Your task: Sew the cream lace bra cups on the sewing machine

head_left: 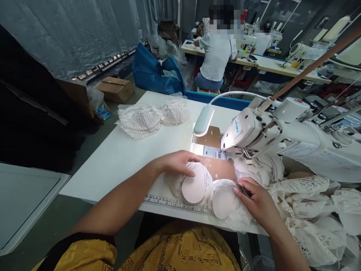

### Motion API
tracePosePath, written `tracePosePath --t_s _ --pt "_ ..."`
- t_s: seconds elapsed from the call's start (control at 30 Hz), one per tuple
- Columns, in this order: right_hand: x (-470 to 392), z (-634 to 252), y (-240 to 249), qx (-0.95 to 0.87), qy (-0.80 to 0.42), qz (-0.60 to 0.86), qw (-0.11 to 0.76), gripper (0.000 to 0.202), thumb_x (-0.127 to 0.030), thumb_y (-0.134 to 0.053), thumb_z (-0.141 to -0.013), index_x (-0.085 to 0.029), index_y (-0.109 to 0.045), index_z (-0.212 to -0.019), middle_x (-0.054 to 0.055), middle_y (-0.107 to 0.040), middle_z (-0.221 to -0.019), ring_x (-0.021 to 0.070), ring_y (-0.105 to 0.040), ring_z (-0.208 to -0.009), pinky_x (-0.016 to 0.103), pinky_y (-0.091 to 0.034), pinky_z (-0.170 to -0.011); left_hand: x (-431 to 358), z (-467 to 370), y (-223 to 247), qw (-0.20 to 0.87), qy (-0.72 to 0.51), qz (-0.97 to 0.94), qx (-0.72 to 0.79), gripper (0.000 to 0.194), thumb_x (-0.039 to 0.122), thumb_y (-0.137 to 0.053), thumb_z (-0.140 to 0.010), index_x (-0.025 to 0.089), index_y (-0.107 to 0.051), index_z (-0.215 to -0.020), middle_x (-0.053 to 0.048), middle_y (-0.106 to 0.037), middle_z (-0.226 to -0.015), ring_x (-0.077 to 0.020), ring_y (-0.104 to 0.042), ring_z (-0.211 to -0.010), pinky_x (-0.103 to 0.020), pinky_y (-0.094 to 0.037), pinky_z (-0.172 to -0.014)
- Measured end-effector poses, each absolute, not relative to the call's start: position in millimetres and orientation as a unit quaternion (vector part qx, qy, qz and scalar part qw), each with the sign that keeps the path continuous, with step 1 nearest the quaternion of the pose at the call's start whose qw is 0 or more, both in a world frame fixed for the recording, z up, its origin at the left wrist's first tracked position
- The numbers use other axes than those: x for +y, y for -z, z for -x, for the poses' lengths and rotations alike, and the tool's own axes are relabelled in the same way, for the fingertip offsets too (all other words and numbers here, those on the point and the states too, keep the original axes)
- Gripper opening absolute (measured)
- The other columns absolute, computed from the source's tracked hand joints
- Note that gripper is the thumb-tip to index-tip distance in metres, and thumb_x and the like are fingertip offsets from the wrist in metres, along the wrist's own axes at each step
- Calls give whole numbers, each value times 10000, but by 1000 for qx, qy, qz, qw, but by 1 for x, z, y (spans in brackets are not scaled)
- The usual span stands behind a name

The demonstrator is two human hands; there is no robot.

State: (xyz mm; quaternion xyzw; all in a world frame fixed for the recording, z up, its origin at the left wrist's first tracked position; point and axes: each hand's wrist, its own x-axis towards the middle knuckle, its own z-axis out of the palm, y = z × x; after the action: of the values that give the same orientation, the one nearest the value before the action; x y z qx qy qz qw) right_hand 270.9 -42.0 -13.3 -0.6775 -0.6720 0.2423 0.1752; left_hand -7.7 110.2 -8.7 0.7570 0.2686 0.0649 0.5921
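Observation:
A white lace bra point(197, 186) lies near the table's front edge, the smooth insides of its two cups facing up. My left hand point(179, 162) is closed on the upper edge of the left cup, thumb on the inside and fingers partly hidden. Dark thread snips point(244, 189) are gripped in my right hand point(254, 197), their tip at the top edge of the right cup. Just beyond the bra is the needle plate point(211, 152) of a white sewing machine point(245, 131), lit by a lamp point(204, 120).
Another lace bra point(141, 120) rests at the table's far left. Lace pieces point(307, 210) are heaped at the right, below the machine arm. A printed measuring scale point(175, 205) runs along the front edge. Blue bags point(152, 71), a cardboard box point(115, 89) and a seated co-worker point(216, 56) are beyond.

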Motion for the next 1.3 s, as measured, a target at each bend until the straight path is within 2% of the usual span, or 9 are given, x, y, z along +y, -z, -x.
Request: tracePosePath --t_s 0.13,0.27,0.4,0.5,0.63,0.77,0.87,1.07,1.3 --pt "-34 -259 5 -651 -300 660 225 297 -473 -484 -893 -232 -628 -990 76 -692 -987 243 -640 -899 351 -502 -761 97 4 -4 511 -9 -799 316 59 155 -608 -646 177 -615 -700 32 -599 -680 -153 -558 -643 -223 -367 -543" --pt "-9 -224 3 -669 -344 612 242 290 -442 -508 -883 -235 -631 -1047 84 -693 -1047 265 -644 -946 388 -520 -794 89 32 -17 396 5 -846 356 199 186 -553 -649 175 -390 -536 45 -395 -517 -115 -391 -499 -246 -234 -468" --pt "31 -168 -5 -710 -352 553 255 320 -400 -428 -927 -235 -546 -680 23 -609 -655 206 -603 -653 332 -507 -606 97 81 -33 281 -76 -863 412 118 210 -525 -683 173 -441 -608 2 -548 -688 -160 -520 -654 -244 -330 -558" --pt "71 -126 -16 -673 -376 501 394 265 -417 -391 -944 -238 -558 -840 40 -639 -836 189 -617 -739 308 -527 -616 116 114 -58 161 -210 -840 473 58 236 -493 -737 180 -492 -721 -52 -647 -956 -207 -588 -838 -264 -405 -646" --pt "137 -89 -24 -673 -278 407 551 260 -370 -326 -958 -210 -500 -1066 112 -544 -1226 186 -565 -1091 330 -526 -859 157 142 -80 -29 -371 -797 476 42 159 -474 -737 189 -457 -761 -97 -584 -1259 -242 -547 -1133 -346 -425 -916" --pt "180 -87 -7 -765 -200 426 439 268 -232 -336 -918 -198 -504 -1124 123 -539 -1260 205 -486 -1217 411 -392 -1040 189 149 -52 -37 -277 -827 488 135 121 -489 -710 172 -522 -831 -133 -578 -1275 -278 -500 -1225 -416 -391 -1022" --pt "173 -104 12 -796 -206 433 369 273 -155 -370 -863 -191 -546 -1068 117 -599 -1130 224 -546 -1099 424 -429 -970 190 148 -16 -8 -230 -844 485 305 193 -578 -699 160 -575 -1003 -129 -632 -1192 -279 -580 -1128 -402 -468 -957" --pt "81 -159 14 -839 -224 427 252 226 -83 -411 -823 -207 -584 -899 46 -632 -876 182 -577 -809 308 -464 -744 146 137 -1 10 -234 -853 466 447 394 -488 -867 157 -522 -1245 -143 -535 -1341 -284 -473 -1269 -462 -362 -1088" --pt "-28 -226 23 -874 -166 425 166 343 -39 -478 -762 -201 -567 -1050 69 -641 -1044 197 -569 -973 306 -445 -825 85 43 -22 181 -176 -899 359 412 489 -519 -883 256 -582 -1217 -63 -591 -1299 -273 -569 -1171 -295 -566 -769"
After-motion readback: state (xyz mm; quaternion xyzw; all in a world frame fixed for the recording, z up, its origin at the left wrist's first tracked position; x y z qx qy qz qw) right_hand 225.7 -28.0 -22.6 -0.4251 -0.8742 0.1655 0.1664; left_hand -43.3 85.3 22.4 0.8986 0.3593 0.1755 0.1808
